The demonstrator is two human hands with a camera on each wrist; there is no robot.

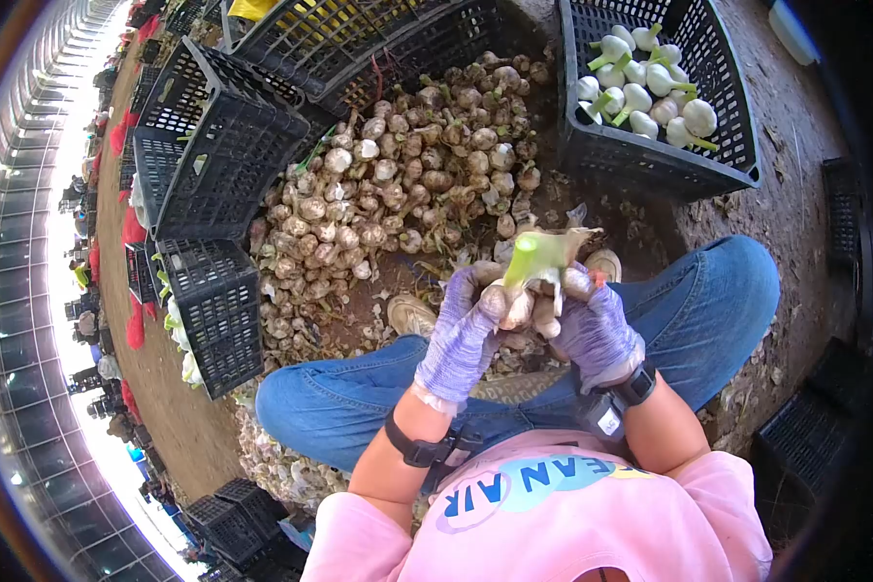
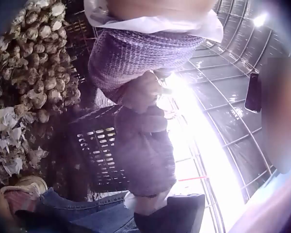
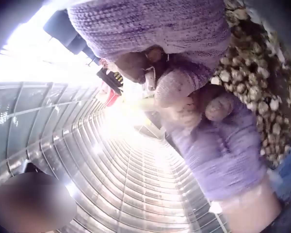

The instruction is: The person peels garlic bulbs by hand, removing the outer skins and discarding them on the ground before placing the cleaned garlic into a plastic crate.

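Between my hands, in the head view, is a garlic bulb (image 1: pixel 520 305) with a thick green cut stem (image 1: pixel 523 260) pointing up and away from me. Loose, dry outer skin (image 1: pixel 561 246) flares from it to the right. My left hand (image 1: pixel 462 325), in a purple knit glove with brown fingertips, grips the bulb from the left. From the right, my right hand (image 1: pixel 597 325), gloved alike, pinches the bulb and its skin. In the right wrist view, fingers of both hands meet closely around the bulb, covering most of it. Glare washes out the left wrist view.
A large heap of unpeeled garlic (image 1: pixel 388 194) lies in front of my legs. Cleaned white bulbs (image 1: pixel 640 82) lie in a black crate (image 1: pixel 650 160) at front right. More black crates (image 1: pixel 213 310) line the left side. Papery skins (image 1: pixel 286 461) litter the ground.
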